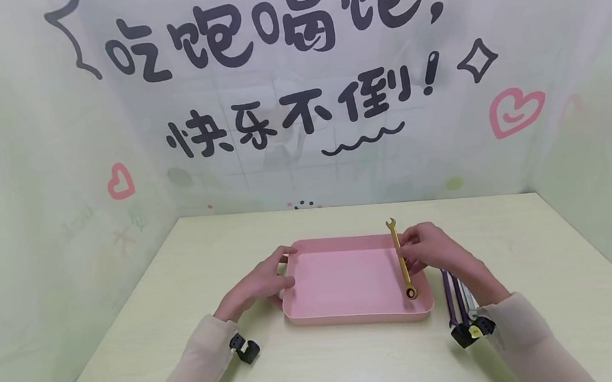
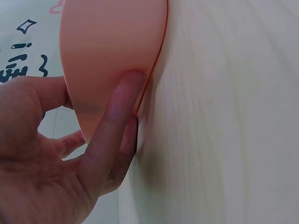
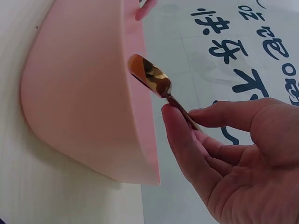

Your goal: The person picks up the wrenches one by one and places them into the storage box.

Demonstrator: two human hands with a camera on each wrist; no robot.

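A pink rectangular tray (image 1: pixel 347 320) lies on the table. At its left end my left hand (image 1: pixel 263 278) grips the rim, with thumb and fingers around the tray wall (image 2: pixel 112 42). A gold combination wrench (image 1: pixel 400 256) is pinched between the thumb and fingers of my right hand (image 1: pixel 432 247). It is held over the right side of the tray, open end away from me and ring end towards me. In the right wrist view, the ring end of the wrench (image 3: pixel 156 80) stands above the tray rim, and the fingers of the right hand (image 3: pixel 247 154) hold its shank.
Several more wrenches, purple (image 1: pixel 450 300) and silver (image 1: pixel 469 299), lie right of the tray, partly hidden under my right wrist. The pale wooden table (image 1: pixel 347 367) is bounded by a printed curtain (image 1: pixel 293 180) at the back and sides.
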